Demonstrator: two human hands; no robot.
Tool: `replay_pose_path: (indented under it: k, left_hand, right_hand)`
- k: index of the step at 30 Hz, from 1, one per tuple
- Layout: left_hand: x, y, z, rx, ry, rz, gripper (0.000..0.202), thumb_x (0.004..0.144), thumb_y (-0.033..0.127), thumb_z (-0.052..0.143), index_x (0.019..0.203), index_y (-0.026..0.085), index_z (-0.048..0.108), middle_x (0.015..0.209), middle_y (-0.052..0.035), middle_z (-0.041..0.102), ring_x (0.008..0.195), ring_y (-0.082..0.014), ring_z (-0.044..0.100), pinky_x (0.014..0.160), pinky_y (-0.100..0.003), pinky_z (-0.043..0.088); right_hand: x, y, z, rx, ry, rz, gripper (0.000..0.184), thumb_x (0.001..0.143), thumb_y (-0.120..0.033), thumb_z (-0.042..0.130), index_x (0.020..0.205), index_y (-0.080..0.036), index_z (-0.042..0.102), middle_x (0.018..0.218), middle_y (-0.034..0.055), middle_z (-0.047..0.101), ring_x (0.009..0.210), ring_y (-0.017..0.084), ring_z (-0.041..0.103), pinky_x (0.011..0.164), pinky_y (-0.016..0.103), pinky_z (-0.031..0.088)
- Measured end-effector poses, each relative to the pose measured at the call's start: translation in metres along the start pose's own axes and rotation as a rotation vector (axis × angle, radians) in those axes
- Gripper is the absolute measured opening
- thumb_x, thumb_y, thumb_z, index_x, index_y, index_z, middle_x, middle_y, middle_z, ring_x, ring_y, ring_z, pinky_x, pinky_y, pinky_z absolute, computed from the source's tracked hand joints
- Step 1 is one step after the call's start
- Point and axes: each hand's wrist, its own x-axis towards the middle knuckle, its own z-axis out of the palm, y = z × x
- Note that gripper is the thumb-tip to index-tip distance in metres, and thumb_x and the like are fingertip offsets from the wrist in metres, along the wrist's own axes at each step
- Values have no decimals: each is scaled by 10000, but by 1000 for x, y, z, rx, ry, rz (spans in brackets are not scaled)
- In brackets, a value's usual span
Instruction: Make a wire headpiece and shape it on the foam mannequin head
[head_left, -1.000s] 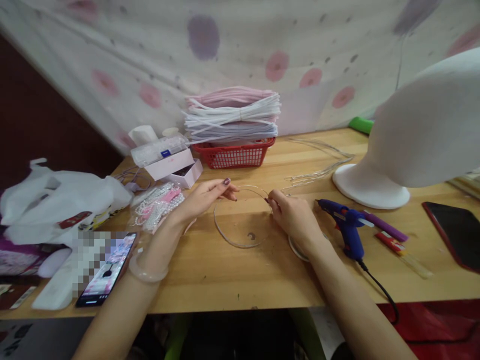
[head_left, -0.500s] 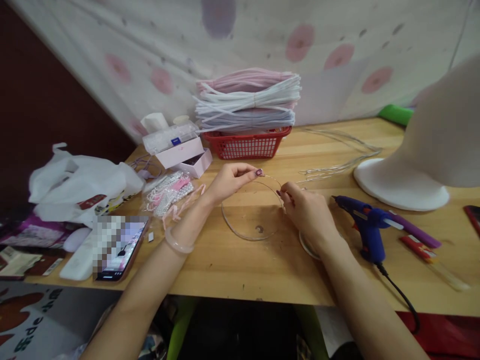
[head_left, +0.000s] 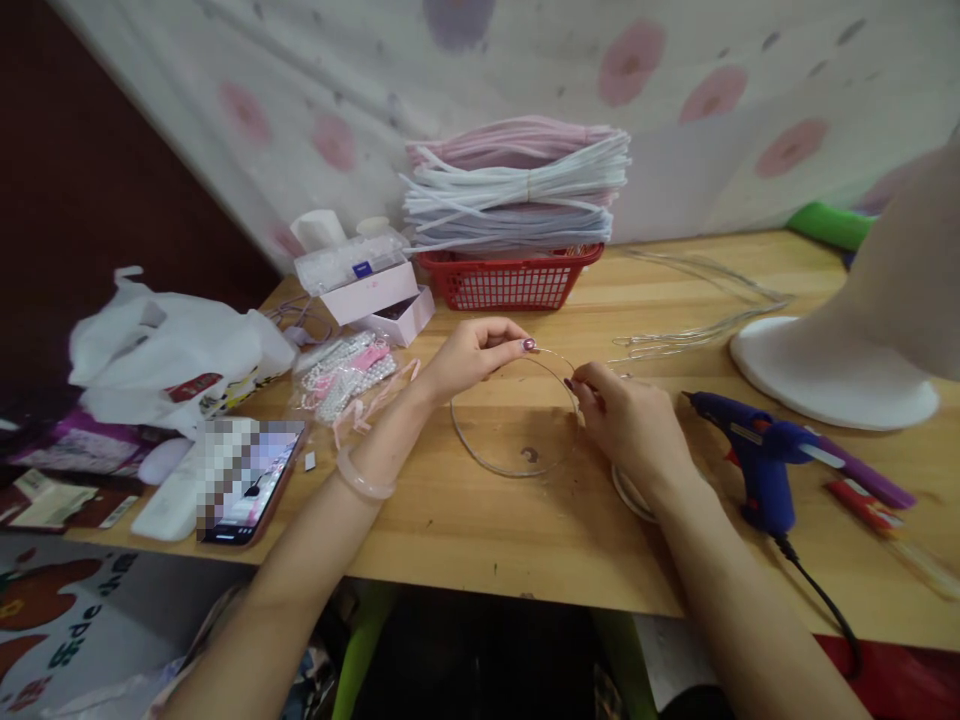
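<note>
Left fingertips: thumb and index pressed together on the thin top end of the hoop. Right fingertips: also clamped on the hoop, at its upper right. Other fingers curled in.

Change: a second ago the two pinches sat well apart along the top arc. Now the left hand has slid right and lifted a little, so the pinches are near each other with only a short span of hoop between. The right hand has hardly moved. My read is that the work has narrowed to that one short stretch at the top and both grips look firm.

The hoop's near arc lies on the table between the hands; its top rises slightly at the left pinch. A bracelet is on the left wrist. A tape roll is partly under the right wrist.

Further out:
- Right: glue gun, then the foam stand.
- Left: bead bags, phone and white bag.
- Behind: basket under stacked pipe cleaners, with loose clear bands beside it.
</note>
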Motion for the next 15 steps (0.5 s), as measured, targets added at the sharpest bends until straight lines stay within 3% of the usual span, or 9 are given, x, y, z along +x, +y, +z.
replay_pose_path:
  k: [5,8,12,15]
  left_hand:
    - [3,6,3,-43,-15,-10,88,832,111,591,754,138,625,494,84,424,434,-42,314,440,-224,199]
    - [4,6,6,3,-1,-6,117,842,198,641,749,129,654,476,89,411,439,-42,305,456,-226,202]
    - [7,3,9,60,17,79,188,814,294,694,731,126,701,667,0,653,605,-84,520,576,-219,369]
    - [11,-3,9,100,67,118,176,800,287,697,720,132,714,733,-30,707,676,-116,581,620,-229,413]
  right_hand:
    - [0,1,1,9,35,-6,230,939,-329,457,895,-212,650,634,58,662,554,202,576,531,267,251]
    - [0,1,1,31,39,-1,218,933,-327,467,877,-215,645,647,59,669,570,210,596,533,265,268]
    - [0,1,-1,75,49,2,253,949,-360,453,840,-210,625,647,64,675,587,220,624,548,267,307]
    - [0,0,-3,148,46,13,328,987,-392,390,822,-204,602,687,77,700,606,213,650,577,267,359]
